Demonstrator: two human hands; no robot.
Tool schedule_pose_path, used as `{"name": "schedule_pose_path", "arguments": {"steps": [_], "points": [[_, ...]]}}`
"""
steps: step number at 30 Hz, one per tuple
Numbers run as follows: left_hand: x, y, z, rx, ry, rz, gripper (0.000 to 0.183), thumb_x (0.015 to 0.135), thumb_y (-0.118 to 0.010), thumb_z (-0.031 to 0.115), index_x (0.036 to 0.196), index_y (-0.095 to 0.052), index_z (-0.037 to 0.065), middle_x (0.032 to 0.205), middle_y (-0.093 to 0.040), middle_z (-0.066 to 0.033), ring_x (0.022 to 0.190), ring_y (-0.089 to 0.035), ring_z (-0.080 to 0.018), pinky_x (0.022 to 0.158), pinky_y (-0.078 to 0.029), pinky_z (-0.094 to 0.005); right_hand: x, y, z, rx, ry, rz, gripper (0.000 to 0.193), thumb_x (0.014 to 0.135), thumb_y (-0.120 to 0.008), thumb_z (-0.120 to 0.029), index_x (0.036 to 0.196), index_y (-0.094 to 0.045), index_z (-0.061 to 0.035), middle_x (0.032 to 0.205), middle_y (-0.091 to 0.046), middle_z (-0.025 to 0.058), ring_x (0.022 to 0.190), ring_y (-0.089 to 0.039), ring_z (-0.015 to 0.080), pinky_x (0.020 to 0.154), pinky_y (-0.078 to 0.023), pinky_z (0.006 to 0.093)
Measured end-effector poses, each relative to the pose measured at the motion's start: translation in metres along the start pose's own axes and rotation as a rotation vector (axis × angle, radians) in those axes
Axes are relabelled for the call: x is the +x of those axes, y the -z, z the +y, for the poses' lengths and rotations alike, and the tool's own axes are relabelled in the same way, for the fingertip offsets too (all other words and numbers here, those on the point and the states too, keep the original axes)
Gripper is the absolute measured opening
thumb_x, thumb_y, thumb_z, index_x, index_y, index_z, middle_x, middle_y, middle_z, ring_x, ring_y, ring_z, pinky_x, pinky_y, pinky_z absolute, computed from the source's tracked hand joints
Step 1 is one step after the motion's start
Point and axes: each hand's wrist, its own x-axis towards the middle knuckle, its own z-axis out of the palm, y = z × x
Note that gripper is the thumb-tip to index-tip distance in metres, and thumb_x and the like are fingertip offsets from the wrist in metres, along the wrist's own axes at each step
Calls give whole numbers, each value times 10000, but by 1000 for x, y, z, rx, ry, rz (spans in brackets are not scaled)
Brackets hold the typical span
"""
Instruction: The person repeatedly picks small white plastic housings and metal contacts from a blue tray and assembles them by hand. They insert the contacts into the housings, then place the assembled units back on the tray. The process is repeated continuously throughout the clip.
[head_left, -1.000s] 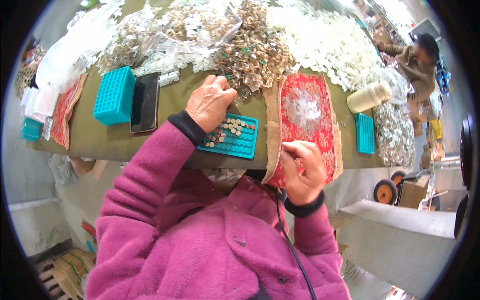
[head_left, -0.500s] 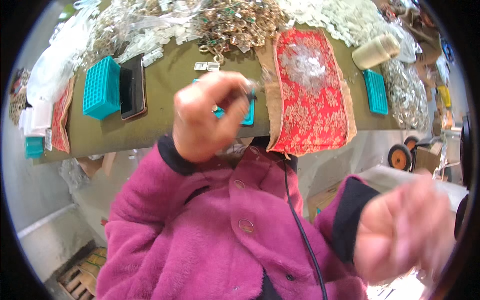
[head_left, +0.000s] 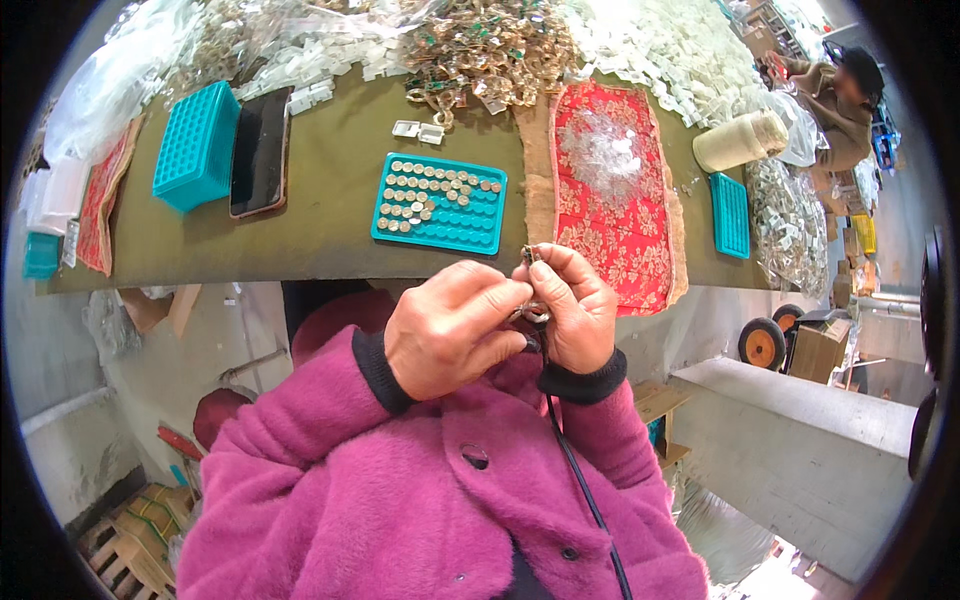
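My left hand (head_left: 452, 325) and my right hand (head_left: 580, 312) meet at the table's near edge, in front of my jacket. Between their closed fingertips is a small shiny metal piece with a ring-like loop (head_left: 536, 312); fingers hide much of it. The thumb and forefinger of the right hand pinch its upper end. Just beyond the hands lies a teal tray (head_left: 470, 236) with rows of round hollows. Small round silvery discs (head_left: 408, 182) fill much of its far and left parts, a few lying loose on top.
Right of the tray lies a red floral cloth (head_left: 610, 255) bearing clear plastic bits (head_left: 600, 145). Gold-coloured metal pieces (head_left: 485, 50) and white plastic parts (head_left: 660, 50) are heaped behind. A phone (head_left: 260, 155), stacked teal trays (head_left: 195, 150) and a cream bottle (head_left: 740, 142) stand around. Another person (head_left: 850, 105) is far right.
My left hand has come back from over the teal tray, uncovering it. My right hand has swung in from the lower right, and both now meet on the metal piece.
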Motion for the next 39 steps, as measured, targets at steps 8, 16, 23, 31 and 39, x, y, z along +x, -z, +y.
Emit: {"name": "schedule_pose_path", "arguments": {"steps": [8,16,23,31,39], "points": [[-13,14,-15,-207,135,121,376,790,-728,-136,1120,-761,42,1104,-708,-136,949,-722,-262,830,-588,-339,-19,-20,-14,-342,-54,-204,248,1052,-621,-39,1287,-653,31,1029,-711,35,933,-652,80,796,-533,234],[-21,10,-22,-299,273,179,250,809,-764,-114,1021,-741,18,1065,-715,-118,896,-723,-201,750,-615,-307,-18,-24,-18,-380,-68,-116,153,984,-702,1,1130,-659,21,949,-695,18,811,-641,64,727,-536,219],[-17,13,-27,-246,182,125,284,771,-757,-137,1014,-738,8,1049,-712,-118,920,-722,-226,768,-599,-323,-6,-23,-12,-622,156,-140,81,895,-675,26,969,-658,-3,849,-645,31,734,-643,102,641,-511,261],[-7,23,-27,-257,212,136,285,762,-761,-128,995,-752,35,1008,-706,-94,921,-701,-234,789,-579,-336,-3,-24,-31,-500,40,-134,82,956,-656,35,1032,-663,6,938,-716,63,800,-715,121,691,-559,252],[4,29,-34,-399,314,42,261,745,-812,-88,950,-768,68,1025,-705,-63,952,-668,-208,821,-551,-329,13,-19,-21,-524,288,-223,197,913,-744,83,1096,-735,12,1027,-698,98,852,-697,147,730,-560,255]]}}
